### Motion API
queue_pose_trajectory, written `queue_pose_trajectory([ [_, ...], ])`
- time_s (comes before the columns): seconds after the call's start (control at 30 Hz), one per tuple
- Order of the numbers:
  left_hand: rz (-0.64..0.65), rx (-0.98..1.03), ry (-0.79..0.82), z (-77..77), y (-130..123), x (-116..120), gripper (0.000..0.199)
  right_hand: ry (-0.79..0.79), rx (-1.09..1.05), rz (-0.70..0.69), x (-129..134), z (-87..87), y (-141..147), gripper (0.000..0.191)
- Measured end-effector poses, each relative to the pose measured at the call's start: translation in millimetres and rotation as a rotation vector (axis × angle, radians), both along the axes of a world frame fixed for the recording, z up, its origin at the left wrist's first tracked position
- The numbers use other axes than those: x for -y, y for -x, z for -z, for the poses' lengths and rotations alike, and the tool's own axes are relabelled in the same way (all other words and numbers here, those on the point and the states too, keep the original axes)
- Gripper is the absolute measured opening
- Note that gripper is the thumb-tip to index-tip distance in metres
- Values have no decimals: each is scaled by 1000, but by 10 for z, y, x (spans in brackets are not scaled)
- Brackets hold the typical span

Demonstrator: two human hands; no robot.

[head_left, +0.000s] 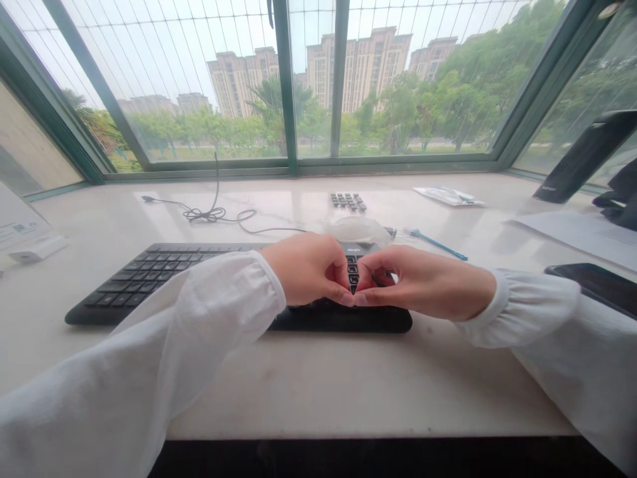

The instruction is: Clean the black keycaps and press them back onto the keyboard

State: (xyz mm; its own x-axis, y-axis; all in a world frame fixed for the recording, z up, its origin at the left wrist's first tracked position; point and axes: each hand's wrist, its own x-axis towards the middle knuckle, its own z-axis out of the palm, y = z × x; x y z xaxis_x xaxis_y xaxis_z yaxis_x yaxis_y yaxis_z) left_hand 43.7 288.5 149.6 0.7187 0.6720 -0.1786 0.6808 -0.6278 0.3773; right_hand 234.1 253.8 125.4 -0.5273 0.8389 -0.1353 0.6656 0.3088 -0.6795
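Note:
A black keyboard [164,269] lies across the white counter. Over its right end, my left hand [309,264] and my right hand [423,279] meet with thumbs and fingertips pinched together, almost touching each other. Whatever is between the fingertips is too small or hidden to make out. Bare key sockets [353,269] without caps show in the gap between the hands. Behind the keyboard, several loose keycaps [347,200] lie in rows. A whitish translucent piece [361,230], perhaps a wipe or plastic, rests just beyond my hands, and a thin blue stick [438,244] lies to its right.
A black cable [209,214] is coiled at the back left. A small clear packet [448,196] and white paper [572,232] lie to the right, near a dark phone-like slab [594,285]. A black upright object [582,159] stands by the window; a white box [20,219] is at left.

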Motion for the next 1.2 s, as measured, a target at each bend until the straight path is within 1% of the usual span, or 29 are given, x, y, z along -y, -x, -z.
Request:
queue_pose_trajectory([
  [0.1,10,-7,-17,3,-12,14,19,-22,-13,10,7,17,16,21],
  [0.23,-21,-14,-53,17,-20,34,18,-16,-52,11,13,38,32,18],
  [0.33,-30,4,-27,35,-12,31,19,-7,-56,11,15,39,37,19],
  [0.47,-29,65,31,46,30,6,23,5,-53,13,1,10,-1,25],
  [0.57,-36,162,46,5,96,-26,26,-94,-76,33,-29,-37,-76,29],
  [0.63,-54,242,5,-41,144,-48,27,-178,-87,73,-45,-70,-124,31],
  [0.7,-65,294,-40,-79,179,-61,26,-211,-87,69,-48,-90,-146,32],
  [0.77,-59,297,-45,-91,189,-59,26,-196,-79,18,-38,-89,-135,30],
  [0.83,-41,271,-22,-68,174,-48,27,-154,-76,-18,-23,-67,-99,28],
  [0.93,-23,240,7,12,134,-42,31,-83,-95,-11,-14,-18,-45,24],
  [1.07,-38,214,50,109,106,-73,35,-63,-127,-17,-31,31,-24,26],
  [1.2,-63,203,110,118,113,-98,36,-42,-130,-17,-34,32,-26,28],
])
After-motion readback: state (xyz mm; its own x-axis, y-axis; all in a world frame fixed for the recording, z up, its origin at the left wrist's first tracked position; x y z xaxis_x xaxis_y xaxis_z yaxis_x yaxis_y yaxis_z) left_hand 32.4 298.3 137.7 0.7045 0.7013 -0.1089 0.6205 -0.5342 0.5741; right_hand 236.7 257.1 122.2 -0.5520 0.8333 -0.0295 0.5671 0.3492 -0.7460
